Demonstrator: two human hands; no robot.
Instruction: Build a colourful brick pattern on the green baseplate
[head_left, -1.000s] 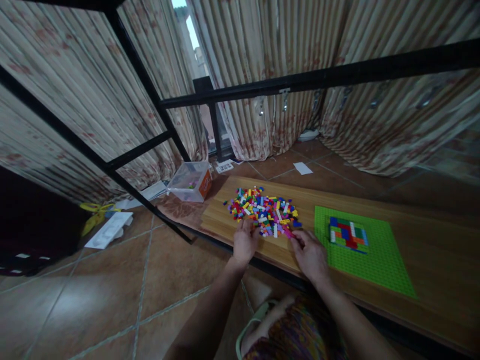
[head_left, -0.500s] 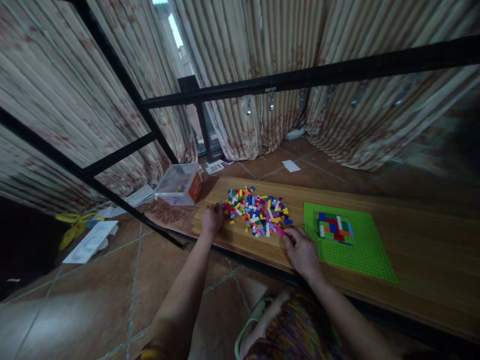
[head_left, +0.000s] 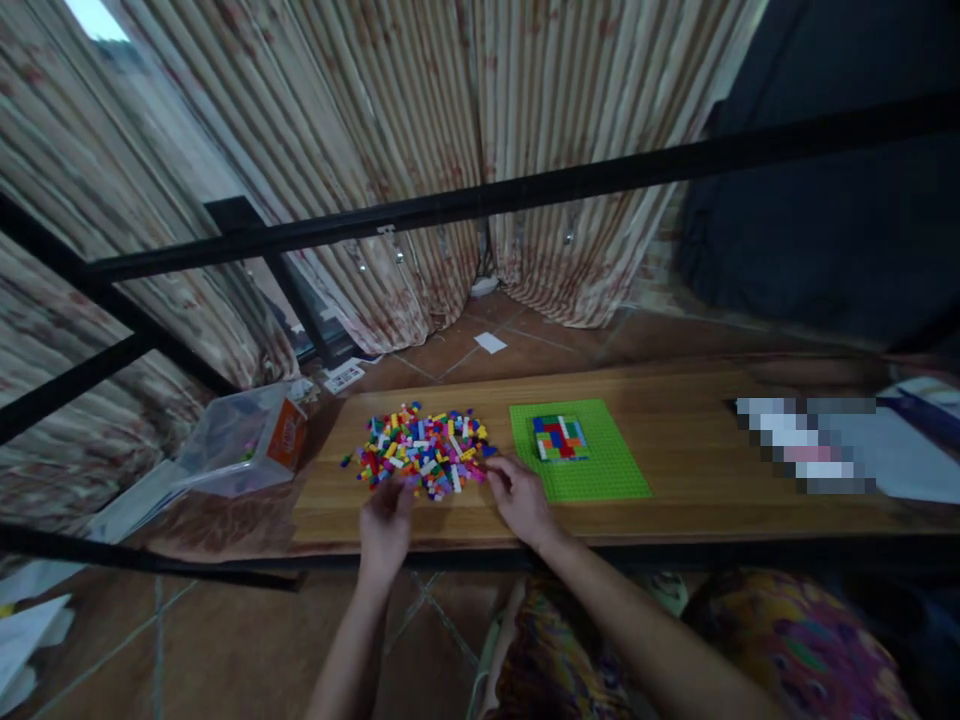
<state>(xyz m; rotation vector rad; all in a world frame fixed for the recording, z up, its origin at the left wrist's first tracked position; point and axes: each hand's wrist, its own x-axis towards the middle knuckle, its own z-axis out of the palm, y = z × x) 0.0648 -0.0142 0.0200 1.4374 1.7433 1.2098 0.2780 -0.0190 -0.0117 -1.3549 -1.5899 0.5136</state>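
Note:
A heap of small multicoloured toy bricks (head_left: 431,450) lies on the wooden table. My left hand (head_left: 386,520) is at the heap's front edge, fingers closed together; what they hold, if anything, is too small to make out. At the heap's right edge, my right hand (head_left: 521,500) has its thumb and forefinger pinched at a pink toy brick (head_left: 478,473). Just right of that hand is a green baseplate (head_left: 615,460). A flat block of red, blue, green, white and orange bricks (head_left: 561,438) is built on it.
A clear plastic box (head_left: 232,440) with an orange label stands left of the wooden table (head_left: 690,430). A black metal rail (head_left: 465,205) crosses above, before the curtains (head_left: 397,110). Papers and a blurred-out item (head_left: 802,445) lie at the right end.
The view has swung right, bringing the table's right end into sight. My left hand has moved from the heap's left side to its front edge. My right hand stays by the heap's right edge.

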